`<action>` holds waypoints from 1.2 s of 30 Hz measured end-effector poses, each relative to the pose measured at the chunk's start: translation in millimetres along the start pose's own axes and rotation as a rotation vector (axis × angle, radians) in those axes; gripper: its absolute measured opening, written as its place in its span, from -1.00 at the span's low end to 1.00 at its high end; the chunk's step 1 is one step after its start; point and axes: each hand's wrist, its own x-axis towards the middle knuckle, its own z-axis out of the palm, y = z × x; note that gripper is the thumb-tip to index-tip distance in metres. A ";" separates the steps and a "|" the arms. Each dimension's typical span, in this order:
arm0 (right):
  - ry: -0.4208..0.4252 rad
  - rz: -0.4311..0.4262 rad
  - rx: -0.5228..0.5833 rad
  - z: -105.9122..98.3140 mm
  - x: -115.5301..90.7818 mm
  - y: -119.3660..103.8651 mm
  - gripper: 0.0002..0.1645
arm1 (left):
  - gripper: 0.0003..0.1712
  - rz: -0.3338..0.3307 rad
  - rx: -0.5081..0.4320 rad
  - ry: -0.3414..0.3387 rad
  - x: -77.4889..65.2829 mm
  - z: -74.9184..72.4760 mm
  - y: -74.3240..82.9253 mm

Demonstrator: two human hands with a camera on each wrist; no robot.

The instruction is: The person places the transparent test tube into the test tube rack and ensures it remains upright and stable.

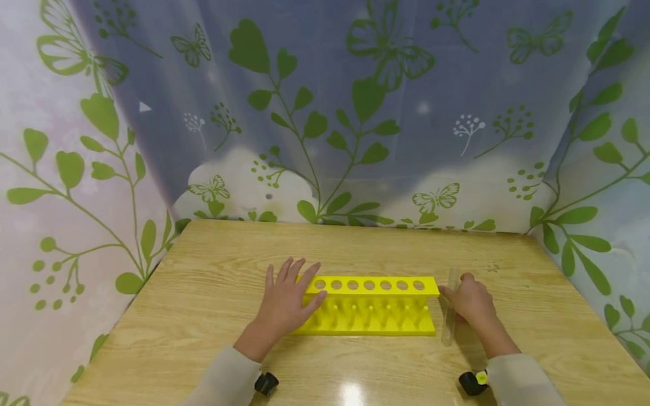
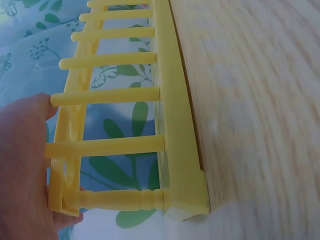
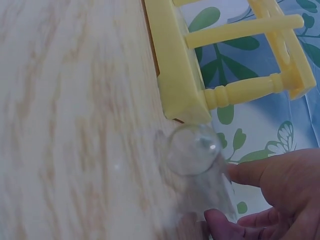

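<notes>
A yellow test tube rack (image 1: 376,286) stands on the table, with a row of round holes along its top bar and pegs along its base. My left hand (image 1: 286,299) holds the rack's left end, thumb in front and fingers spread over the top bar. In the left wrist view, that hand (image 2: 25,165) is at the end post. Just right of the rack, my right hand (image 1: 472,299) pinches a clear test tube (image 1: 447,332) between thumb and fingers. The rounded end of the tube (image 3: 192,152) faces the right wrist camera, close to the rack's base corner.
The wood-grain table (image 1: 228,248) runs back to a curtain (image 1: 325,141) printed with green leaves and butterflies. Similar cloth hangs at both sides. Dark wrist devices (image 1: 266,383) sit at both cuffs. Light glares off the table's front.
</notes>
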 end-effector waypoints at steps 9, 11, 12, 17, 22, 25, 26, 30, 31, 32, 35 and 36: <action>0.022 0.019 0.062 3.4 -1.1 1.9 -0.14 | -0.35 0.027 -0.004 -0.016 -1.5 -2.4 6.9; 0.021 0.022 0.072 3.4 -1.4 1.9 -0.15 | -0.36 0.029 -0.001 -0.021 -1.3 -2.6 8.5; 0.018 0.023 0.076 3.3 -1.6 2.0 -0.15 | -0.36 0.030 0.000 -0.023 -1.4 -2.7 9.3; 0.012 0.015 0.068 2.4 -0.4 4.2 -0.18 | -0.35 0.038 0.023 -0.016 -1.9 -1.8 12.3; 0.009 0.018 0.084 4.8 1.7 6.2 -0.18 | -0.33 0.046 0.022 -0.010 -3.7 -2.5 14.9; 0.008 0.015 0.092 6.2 2.6 5.9 -0.18 | -0.32 0.047 0.020 -0.008 -4.4 -2.4 15.0; 0.011 0.012 0.090 6.3 2.7 5.6 -0.18 | -0.32 0.047 0.019 -0.007 -4.4 -2.2 14.8; 0.017 0.006 0.079 7.0 3.2 6.2 -0.19 | -0.31 0.046 0.015 -0.010 -4.4 -0.8 14.0; 0.016 0.009 0.085 7.2 3.1 6.7 -0.19 | -0.31 0.046 0.013 -0.013 -4.4 -0.5 13.9; 0.015 0.008 0.088 7.4 3.0 7.2 -0.19 | -0.30 0.046 0.012 -0.017 -4.3 -0.2 13.8; 0.007 0.017 0.113 7.3 2.2 8.3 -0.20 | -0.28 0.046 0.010 -0.029 -4.2 0.4 13.7; 0.008 0.016 0.114 7.1 1.9 8.6 -0.21 | -0.28 0.046 0.010 -0.032 -4.1 0.3 13.8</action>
